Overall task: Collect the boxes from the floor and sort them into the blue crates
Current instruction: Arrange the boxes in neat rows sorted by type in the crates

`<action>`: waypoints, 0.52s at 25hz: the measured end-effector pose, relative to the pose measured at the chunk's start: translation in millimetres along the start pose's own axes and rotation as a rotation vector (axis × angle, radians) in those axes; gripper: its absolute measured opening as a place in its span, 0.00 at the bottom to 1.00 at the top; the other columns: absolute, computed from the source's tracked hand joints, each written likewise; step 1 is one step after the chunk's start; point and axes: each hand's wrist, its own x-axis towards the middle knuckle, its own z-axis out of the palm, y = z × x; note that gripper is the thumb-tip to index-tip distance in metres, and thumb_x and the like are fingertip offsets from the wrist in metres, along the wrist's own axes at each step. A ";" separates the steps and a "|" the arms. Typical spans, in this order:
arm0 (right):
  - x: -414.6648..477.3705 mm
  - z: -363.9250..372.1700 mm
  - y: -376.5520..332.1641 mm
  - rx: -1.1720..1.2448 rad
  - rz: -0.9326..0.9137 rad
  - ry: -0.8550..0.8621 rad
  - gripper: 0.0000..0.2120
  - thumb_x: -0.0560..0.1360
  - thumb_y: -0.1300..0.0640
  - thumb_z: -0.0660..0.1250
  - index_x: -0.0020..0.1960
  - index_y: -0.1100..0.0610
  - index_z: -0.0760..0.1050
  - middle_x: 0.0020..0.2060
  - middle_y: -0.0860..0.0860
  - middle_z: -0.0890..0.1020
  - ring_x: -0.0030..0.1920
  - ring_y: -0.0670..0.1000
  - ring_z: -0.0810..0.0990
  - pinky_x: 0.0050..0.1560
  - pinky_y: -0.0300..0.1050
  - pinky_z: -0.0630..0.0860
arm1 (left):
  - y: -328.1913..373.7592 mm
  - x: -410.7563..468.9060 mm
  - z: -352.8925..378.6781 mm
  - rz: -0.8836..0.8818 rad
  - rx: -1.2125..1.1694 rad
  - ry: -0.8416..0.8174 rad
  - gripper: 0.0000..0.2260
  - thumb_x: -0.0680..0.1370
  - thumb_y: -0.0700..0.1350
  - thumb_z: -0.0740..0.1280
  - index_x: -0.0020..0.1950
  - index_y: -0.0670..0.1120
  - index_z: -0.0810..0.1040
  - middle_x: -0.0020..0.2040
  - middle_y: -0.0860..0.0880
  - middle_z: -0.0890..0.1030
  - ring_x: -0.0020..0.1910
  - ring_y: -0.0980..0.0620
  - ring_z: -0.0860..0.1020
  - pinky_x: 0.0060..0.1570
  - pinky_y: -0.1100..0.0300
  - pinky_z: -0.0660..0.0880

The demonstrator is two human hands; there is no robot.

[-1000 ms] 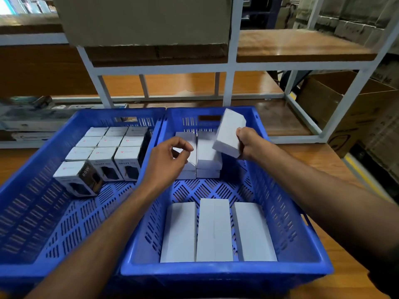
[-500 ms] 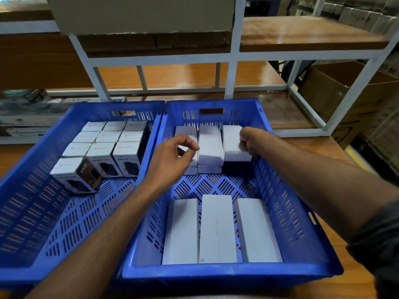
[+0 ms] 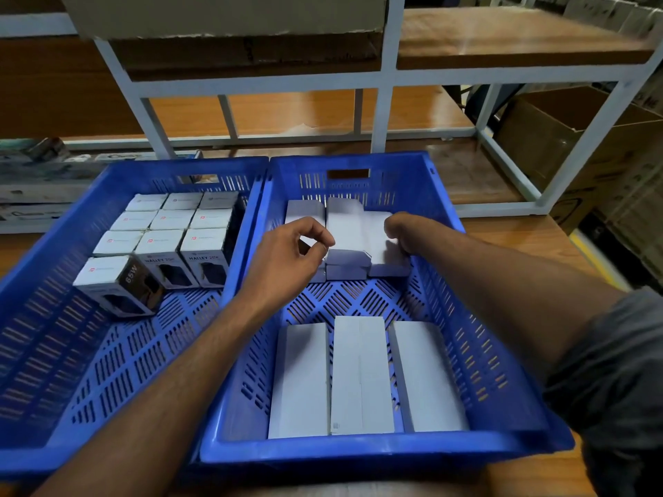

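White metal rack (image 3: 384,77) w/ wooden shelves behind; cardboard cartons (image 3: 574,156) at right; wooden tabletop (image 3: 531,234) below.

A stockroom: white-framed wooden shelving (image 3: 387,77), cardboard cartons (image 3: 559,145), blue crates (image 3: 358,450) of boxed goods.

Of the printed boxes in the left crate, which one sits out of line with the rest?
The 65W box, nearest the camera at the front left of the left crate. It stands alone and turned at an angle; the others form tidy rows.
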 end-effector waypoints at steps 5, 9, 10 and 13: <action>2.0 -0.4 -6.3 -0.146 -0.020 -0.089 0.21 0.84 0.62 0.54 0.75 0.67 0.67 0.56 0.59 0.70 0.56 0.55 0.69 0.67 0.51 0.73 | -1.9 0.0 0.8 0.011 0.018 -0.014 0.08 0.80 0.43 0.68 0.46 0.57 0.81 0.46 0.64 0.83 0.39 0.58 0.83 0.42 0.57 0.81; -7.0 2.7 -10.1 -0.088 -0.048 0.000 0.20 0.84 0.63 0.56 0.75 0.66 0.67 0.66 0.60 0.74 0.66 0.58 0.74 0.52 0.47 0.72 | -3.7 -0.3 2.5 0.027 0.078 -0.045 0.09 0.81 0.43 0.67 0.46 0.57 0.81 0.39 0.64 0.82 0.31 0.61 0.80 0.36 0.58 0.77; -8.1 5.8 -14.0 -0.077 -0.047 0.097 0.19 0.84 0.63 0.58 0.73 0.66 0.70 0.68 0.59 0.76 0.69 0.59 0.75 0.51 0.45 0.74 | -3.6 -1.2 2.8 0.035 0.123 -0.063 0.09 0.81 0.43 0.67 0.47 0.57 0.81 0.37 0.63 0.81 0.29 0.61 0.78 0.35 0.59 0.74; -22.6 10.2 -21.1 -0.009 -0.030 0.297 0.14 0.78 0.60 0.66 0.62 0.64 0.77 0.56 0.55 0.82 0.56 0.58 0.82 0.50 0.46 0.78 | -5.9 -2.2 5.3 0.108 0.341 -0.169 0.07 0.80 0.43 0.66 0.50 0.55 0.80 0.39 0.64 0.80 0.37 0.61 0.78 0.40 0.56 0.77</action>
